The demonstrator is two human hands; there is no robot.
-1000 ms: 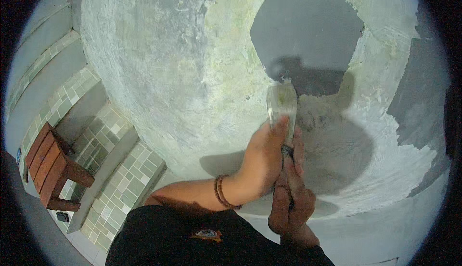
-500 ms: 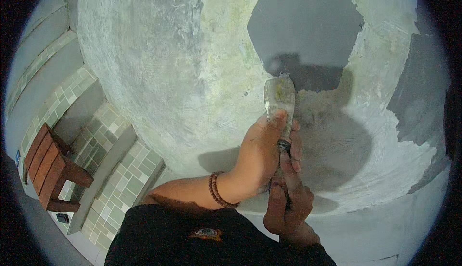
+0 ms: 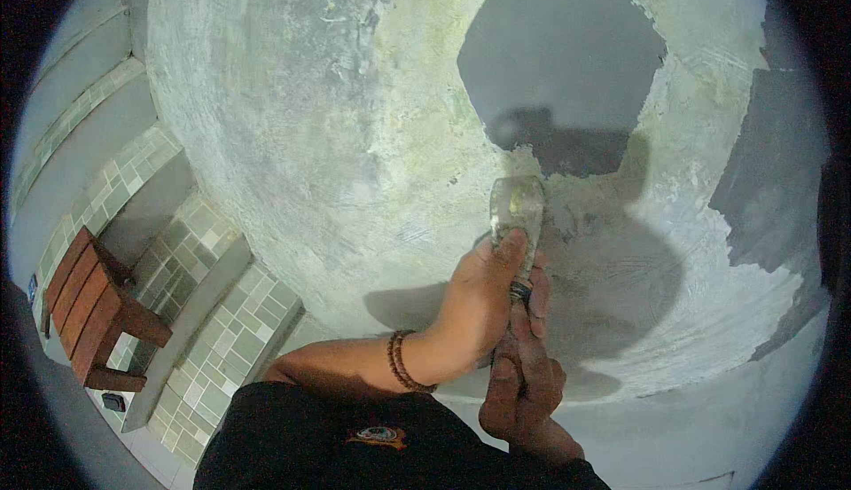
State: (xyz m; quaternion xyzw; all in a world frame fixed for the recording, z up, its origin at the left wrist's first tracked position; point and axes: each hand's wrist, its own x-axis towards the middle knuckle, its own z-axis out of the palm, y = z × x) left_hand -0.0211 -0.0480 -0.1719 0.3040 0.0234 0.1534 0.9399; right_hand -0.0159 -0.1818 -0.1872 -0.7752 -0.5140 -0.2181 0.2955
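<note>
Both of my hands grip one scraper (image 3: 517, 202), its broad metal blade smeared with pale residue and pointing up the wall. My left hand (image 3: 483, 299), with a brown bead bracelet (image 3: 396, 359) at its wrist, wraps the upper part, thumb pressed on the blade's base. Lower down, my right hand (image 3: 525, 384) is closed round the handle, much of which the fingers hide. The blade's edge lies on or close to the pale, blotchy wall (image 3: 425, 135), just below a smooth dark grey patch (image 3: 563, 55) with ragged edges.
A reddish-brown slatted wooden stool (image 3: 89, 299) stands at the left by tiled steps (image 3: 208, 335). A small black object (image 3: 113, 401) lies beneath it. Another dark grey area (image 3: 776, 162) runs along the right of the wall. Shadows of my head and hands fall on the wall.
The scraper and both hands have moved a little down the wall, so the blade now sits lower, apart from the dark patch's bottom edge. Both hands keep their hold.
</note>
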